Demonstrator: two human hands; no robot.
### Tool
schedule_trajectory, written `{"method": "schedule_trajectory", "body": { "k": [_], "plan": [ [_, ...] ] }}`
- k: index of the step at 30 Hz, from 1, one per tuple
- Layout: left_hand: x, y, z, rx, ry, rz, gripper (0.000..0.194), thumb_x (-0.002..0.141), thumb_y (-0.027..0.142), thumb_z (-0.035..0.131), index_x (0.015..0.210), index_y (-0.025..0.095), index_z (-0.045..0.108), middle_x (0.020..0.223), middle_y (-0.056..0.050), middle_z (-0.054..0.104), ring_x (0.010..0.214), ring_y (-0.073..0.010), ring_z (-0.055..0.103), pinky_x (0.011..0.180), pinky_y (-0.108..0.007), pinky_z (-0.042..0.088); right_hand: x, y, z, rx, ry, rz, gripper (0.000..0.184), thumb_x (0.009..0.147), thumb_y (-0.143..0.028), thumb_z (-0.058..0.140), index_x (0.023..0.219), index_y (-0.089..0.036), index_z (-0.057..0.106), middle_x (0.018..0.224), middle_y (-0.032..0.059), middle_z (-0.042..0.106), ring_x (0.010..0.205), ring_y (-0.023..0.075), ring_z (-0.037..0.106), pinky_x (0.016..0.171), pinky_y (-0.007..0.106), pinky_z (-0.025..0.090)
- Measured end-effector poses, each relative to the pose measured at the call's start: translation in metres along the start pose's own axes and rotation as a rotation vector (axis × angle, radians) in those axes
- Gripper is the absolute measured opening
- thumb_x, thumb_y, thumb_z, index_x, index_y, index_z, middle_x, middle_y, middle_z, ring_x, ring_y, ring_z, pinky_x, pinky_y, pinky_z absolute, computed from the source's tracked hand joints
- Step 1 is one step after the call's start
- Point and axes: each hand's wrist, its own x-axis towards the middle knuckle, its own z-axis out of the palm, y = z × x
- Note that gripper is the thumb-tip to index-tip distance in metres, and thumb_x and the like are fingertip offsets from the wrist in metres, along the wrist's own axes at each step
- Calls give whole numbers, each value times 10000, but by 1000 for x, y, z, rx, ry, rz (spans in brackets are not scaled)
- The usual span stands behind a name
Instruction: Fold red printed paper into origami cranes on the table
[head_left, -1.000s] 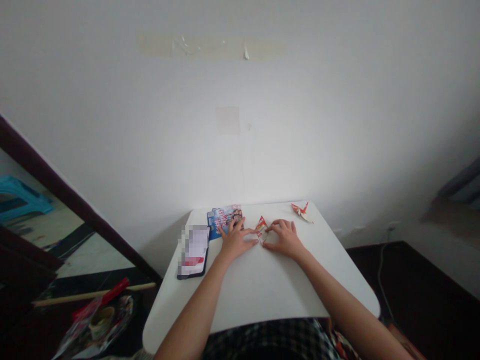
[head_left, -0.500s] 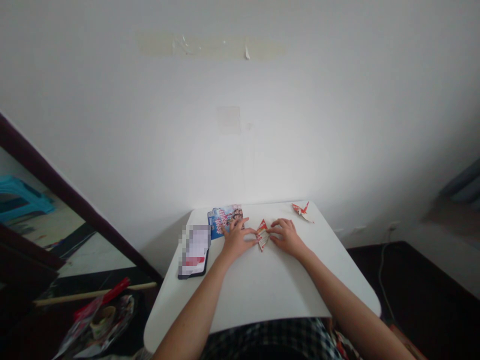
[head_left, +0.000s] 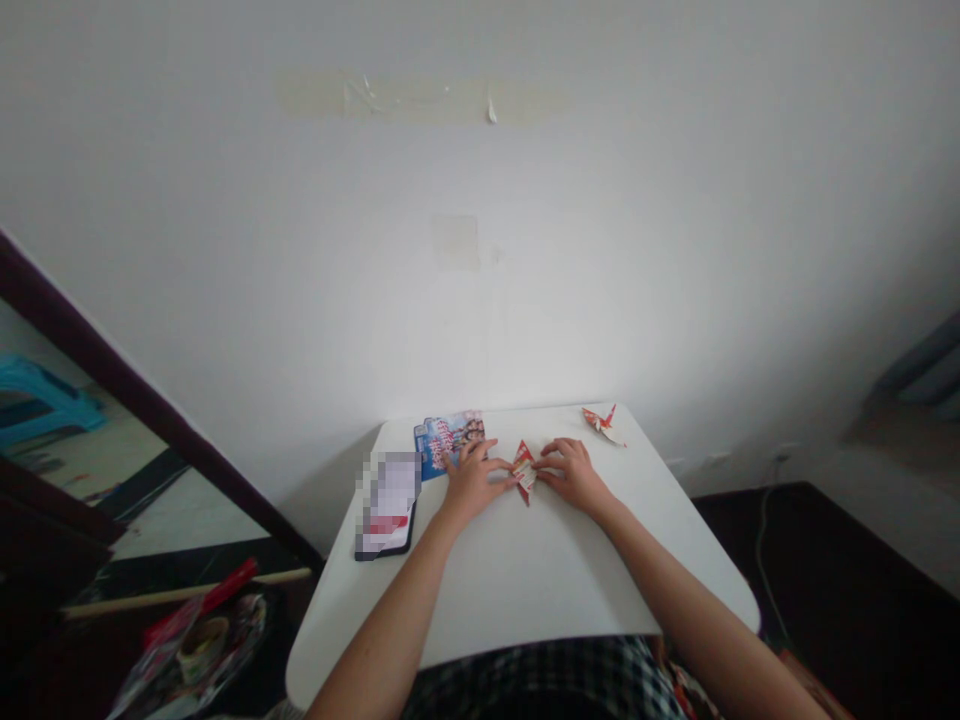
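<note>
A small diamond of folded paper (head_left: 524, 473), red and white with print on it, stands between my hands over the white table. My left hand (head_left: 472, 478) pinches its left corner between thumb and index finger, the other fingers spread over the edge of a blue printed leaflet (head_left: 442, 450). On the opposite side, my right hand (head_left: 574, 474) has the right corner between its fingertips. Toward the back right lies a folded paper crane (head_left: 604, 424) in the same red and white.
A phone (head_left: 390, 505) with a blurred screen lies at the left of the white table (head_left: 540, 600). The wall (head_left: 600, 250) rises right behind. Left on the floor is a bin (head_left: 217, 650) with a plastic bag; beyond it, a mirror reflects a blue stool (head_left: 49, 400).
The paper diamond's lower part has shifted, its bottom point now showing more red and sitting slightly to the right. Both hands keep nearly the same place.
</note>
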Motion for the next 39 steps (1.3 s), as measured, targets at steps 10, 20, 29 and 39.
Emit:
{"method": "schedule_trajectory", "body": {
  "k": [10,20,29,39],
  "plan": [
    [2,-1,4,18,8,-14,174,864,512,703,982,426,797,1493,19,570,1455,-348,356,1166,-785,90,2,-3,3,9,-7,72,187,959,-364,621,1005,-301,791,1162,62,693,1198,260,535,1083,456,349],
    [8,12,12,45,118,-102,115,874,427,711,903,371,806,1470,-2,594,1430,-349,390,1127,-824,142,7,-16,9,-73,30,180,197,970,-349,587,915,-242,743,1108,73,680,1165,257,519,1068,452,322],
    [9,19,20,48,206,-132,116,853,374,736,792,289,786,1543,-29,508,1464,-363,356,1114,-838,165,11,-23,10,-89,20,295,154,910,-363,684,850,-235,746,1082,77,673,1179,272,499,1067,455,316],
    [9,20,22,36,197,-169,155,855,384,731,785,252,771,1565,-60,477,1492,-367,318,1137,-816,158,11,-29,6,-147,-28,308,204,983,-370,572,975,-258,742,1159,80,654,1209,277,486,1100,490,287]
  ]
}}
